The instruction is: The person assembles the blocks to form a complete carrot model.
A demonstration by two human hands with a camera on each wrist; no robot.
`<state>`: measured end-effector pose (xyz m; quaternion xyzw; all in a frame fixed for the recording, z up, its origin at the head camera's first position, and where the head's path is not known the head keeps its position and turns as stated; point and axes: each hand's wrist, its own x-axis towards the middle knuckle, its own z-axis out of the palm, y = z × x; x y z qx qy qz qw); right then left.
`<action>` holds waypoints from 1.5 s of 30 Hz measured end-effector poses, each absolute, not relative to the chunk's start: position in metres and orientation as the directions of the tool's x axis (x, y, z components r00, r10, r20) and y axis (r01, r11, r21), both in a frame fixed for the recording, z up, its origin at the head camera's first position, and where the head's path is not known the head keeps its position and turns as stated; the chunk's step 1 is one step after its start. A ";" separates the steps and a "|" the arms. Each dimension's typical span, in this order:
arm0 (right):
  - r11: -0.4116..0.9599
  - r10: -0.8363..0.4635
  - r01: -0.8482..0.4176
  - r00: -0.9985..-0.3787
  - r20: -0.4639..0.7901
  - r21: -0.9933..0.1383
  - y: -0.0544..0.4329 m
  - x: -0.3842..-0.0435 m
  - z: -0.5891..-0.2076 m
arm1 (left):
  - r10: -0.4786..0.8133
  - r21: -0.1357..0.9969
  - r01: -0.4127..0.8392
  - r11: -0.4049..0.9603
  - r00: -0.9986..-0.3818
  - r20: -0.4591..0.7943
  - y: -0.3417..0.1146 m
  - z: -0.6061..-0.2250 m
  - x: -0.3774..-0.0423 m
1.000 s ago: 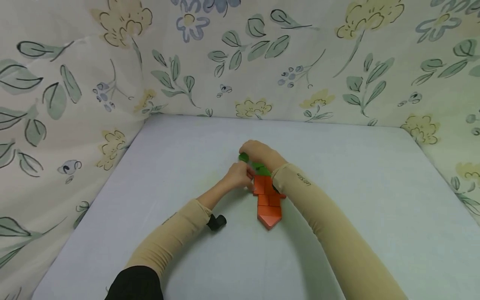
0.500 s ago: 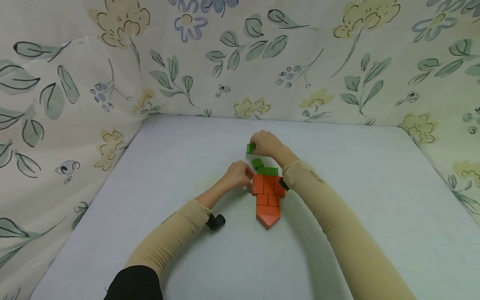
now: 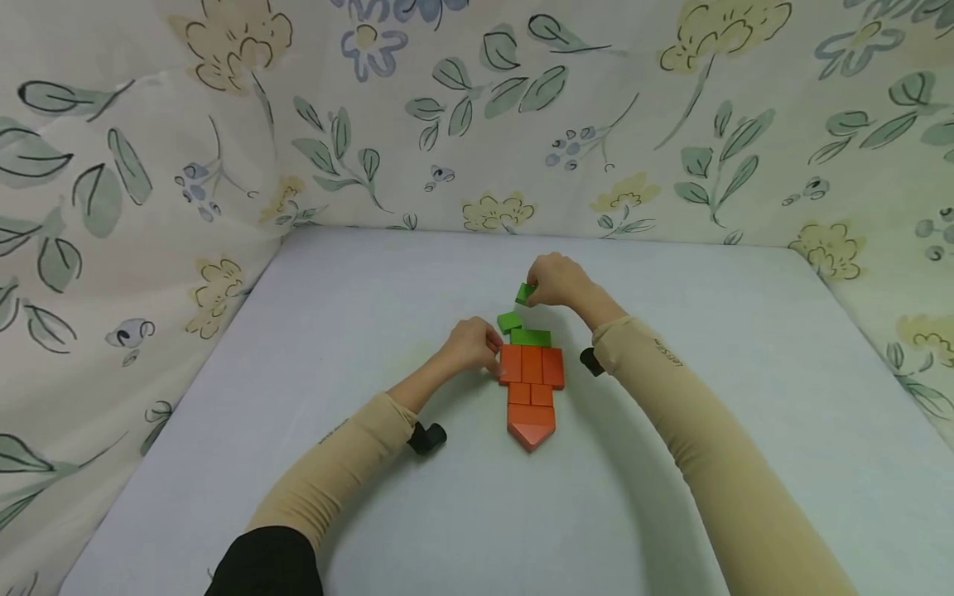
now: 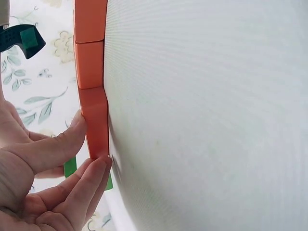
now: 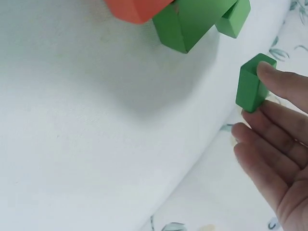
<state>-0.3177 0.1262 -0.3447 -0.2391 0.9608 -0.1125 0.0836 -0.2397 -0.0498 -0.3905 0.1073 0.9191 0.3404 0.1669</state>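
Note:
Several orange blocks (image 3: 532, 395) lie together on the white table, with a pointed one nearest me. Beyond them a long green block (image 3: 531, 338) lies crosswise, and a small green block (image 3: 509, 323) sits at an angle by its left end. My left hand (image 3: 471, 343) pinches the far left orange block (image 4: 94, 120) by its corner, thumb on one edge and fingertips at its end. Above the far part of the table, my right hand (image 3: 557, 280) pinches another small green block (image 5: 252, 83) between thumb and index finger; the other fingers are loosely bent.
The white table (image 3: 373, 281) reaches back to a floral cloth (image 3: 477, 124) at the rear and sides. Black wrist cameras sit on both forearms; the left wrist's camera (image 3: 427, 439) is close over the table.
My right hand has moved right and a little farther away, carrying the small green block and uncovering the blocks beneath the arm. My left hand keeps its place at the orange block.

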 end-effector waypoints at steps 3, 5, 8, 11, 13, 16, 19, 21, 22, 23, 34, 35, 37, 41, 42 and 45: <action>0.873 -0.456 -0.409 -0.878 -0.148 -0.265 0.133 -0.316 -0.346 | 0.309 0.666 0.079 0.742 -0.922 -0.235 -0.049 -0.391 -0.240; 0.881 -0.444 -0.392 -0.877 -0.182 -0.264 0.137 -0.315 -0.348 | 0.312 0.662 0.086 0.744 -0.922 -0.231 -0.050 -0.391 -0.240; 0.890 -0.430 -0.369 -0.875 -0.223 -0.268 0.142 -0.313 -0.352 | 0.319 0.656 0.096 0.749 -0.920 -0.229 -0.051 -0.391 -0.239; 0.894 -0.420 -0.355 -0.875 -0.240 -0.272 0.146 -0.310 -0.354 | 0.323 0.662 0.099 0.743 -0.919 -0.225 -0.052 -0.391 -0.238; 0.898 -0.411 -0.344 -0.877 -0.247 -0.274 0.149 -0.309 -0.356 | 0.320 0.669 0.096 0.737 -0.921 -0.221 -0.052 -0.391 -0.238; 0.902 -0.403 -0.329 -0.874 -0.273 -0.278 0.151 -0.308 -0.358 | 0.314 0.665 0.095 0.741 -0.925 -0.216 -0.053 -0.390 -0.237; 0.909 -0.389 -0.309 -0.871 -0.301 -0.279 0.152 -0.307 -0.359 | 0.310 0.655 0.098 0.749 -0.926 -0.217 -0.054 -0.390 -0.237; 0.912 -0.382 -0.301 -0.870 -0.311 -0.278 0.153 -0.307 -0.359 | 0.308 0.650 0.098 0.753 -0.926 -0.218 -0.054 -0.390 -0.236; 0.915 -0.378 -0.297 -0.870 -0.317 -0.274 0.153 -0.307 -0.359 | 0.309 0.646 0.101 0.757 -0.926 -0.217 -0.054 -0.389 -0.236; 0.917 -0.374 -0.294 -0.869 -0.323 -0.269 0.153 -0.306 -0.358 | 0.308 0.642 0.101 0.760 -0.926 -0.219 -0.054 -0.389 -0.236; 0.921 -0.376 -0.306 -0.857 -0.352 -0.240 0.151 -0.301 -0.358 | 0.301 0.648 0.089 0.757 -0.927 -0.224 -0.052 -0.389 -0.235; 0.922 -0.376 -0.307 -0.857 -0.352 -0.238 0.151 -0.301 -0.357 | 0.301 0.649 0.087 0.755 -0.926 -0.227 -0.052 -0.389 -0.235; 0.922 -0.375 -0.308 -0.857 -0.353 -0.233 0.150 -0.301 -0.357 | 0.302 0.655 0.082 0.752 -0.925 -0.231 -0.052 -0.389 -0.235; 0.926 -0.369 -0.304 -0.857 -0.360 -0.225 0.150 -0.299 -0.356 | 0.304 0.658 0.077 0.749 -0.923 -0.238 -0.051 -0.389 -0.235; 0.927 -0.367 -0.302 -0.856 -0.364 -0.223 0.150 -0.299 -0.356 | 0.303 0.659 0.076 0.749 -0.923 -0.238 -0.051 -0.389 -0.236; 0.928 -0.364 -0.298 -0.851 -0.378 -0.223 0.151 -0.298 -0.356 | 0.302 0.652 0.078 0.754 -0.923 -0.239 -0.051 -0.389 -0.236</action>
